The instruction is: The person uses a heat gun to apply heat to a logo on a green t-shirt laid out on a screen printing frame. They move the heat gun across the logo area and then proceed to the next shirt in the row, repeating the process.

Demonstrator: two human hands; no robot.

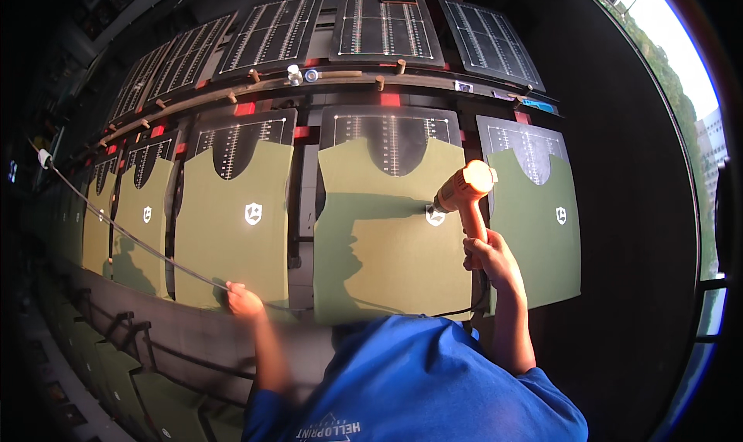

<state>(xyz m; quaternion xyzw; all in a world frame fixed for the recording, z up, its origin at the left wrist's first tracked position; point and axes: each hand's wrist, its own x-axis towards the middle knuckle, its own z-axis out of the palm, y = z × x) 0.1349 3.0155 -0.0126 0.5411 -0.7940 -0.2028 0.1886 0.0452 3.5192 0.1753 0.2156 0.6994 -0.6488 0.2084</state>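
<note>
My right hand is wrapped round the handle of an orange heat gun. Its nozzle points left and down at a white shield emblem, partly covering it. That emblem is on an olive-green shirt panel laid flat over a black board with white ruler marks. At the left, my closed left hand grips a dark power cord. The cord runs taut up and left to a white connector. Beyond my left hand lies another olive panel with the same emblem.
A darker green panel lies on the board to the right; several more line the left. Behind runs a rail with wooden pegs, holding a small white bottle and a tape roll. Bare marked boards stand beyond it.
</note>
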